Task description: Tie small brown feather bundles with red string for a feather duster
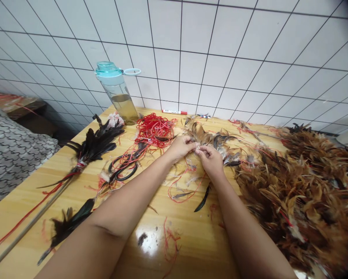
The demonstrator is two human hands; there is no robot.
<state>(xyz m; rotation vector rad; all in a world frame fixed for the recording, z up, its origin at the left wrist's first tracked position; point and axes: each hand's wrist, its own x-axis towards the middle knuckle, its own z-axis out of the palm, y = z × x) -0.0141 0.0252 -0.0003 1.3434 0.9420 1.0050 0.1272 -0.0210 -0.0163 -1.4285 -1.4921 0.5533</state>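
My left hand [182,147] and my right hand [211,159] meet at the middle of the wooden table [191,240], fingertips pinched together on a small bunch of brown feathers [197,136]. A thin red string [188,182] trails from under my hands across the wood. Both forearms reach in from the bottom edge. What lies exactly between the fingertips is too small to make out beyond feather ends.
A big heap of brown feathers [302,186] fills the right side. A tangle of red string [155,130] and black scissors [124,168] lie left of my hands. A stick with black feathers [89,149] lies at left. A water bottle [118,93] and marker [174,112] stand by the tiled wall.
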